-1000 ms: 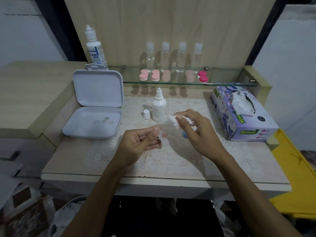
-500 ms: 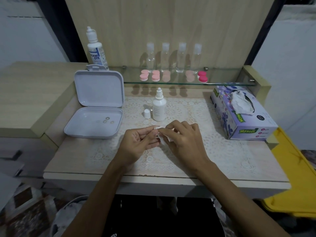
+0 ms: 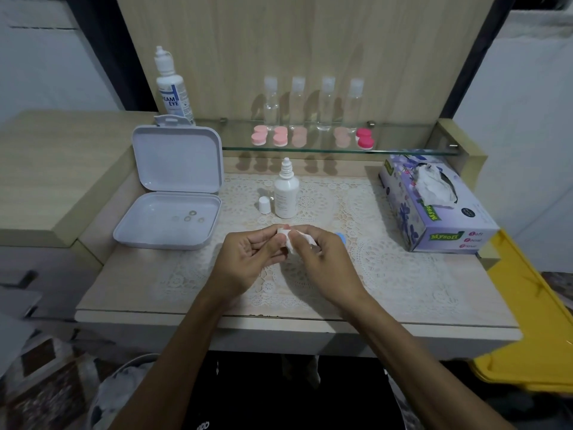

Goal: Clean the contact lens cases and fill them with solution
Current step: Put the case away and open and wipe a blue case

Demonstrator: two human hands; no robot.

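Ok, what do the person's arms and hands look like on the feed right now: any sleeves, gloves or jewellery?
Both forearms are bare up to the frame's lower edge: no sleeves show. The left hand and the right hand are ungloved, with no ring, watch or bracelet visible on the fingers or wrists. Nothing is marked or taped on them. Any clothing higher up the arms is out of view.

- Dim, even indoor light with a cool cast, falling from above and in front.
- The clear bottles (image 3: 313, 103) throw soft shadows on the wooden back panel (image 3: 310, 41).
- Fainter shadows lie under the glass shelf (image 3: 403, 150).
- Wide-angle bending curves the bench (image 3: 465, 305) edge and side walls.
- Lower corners are smeared and dark; the centre is slightly soft.
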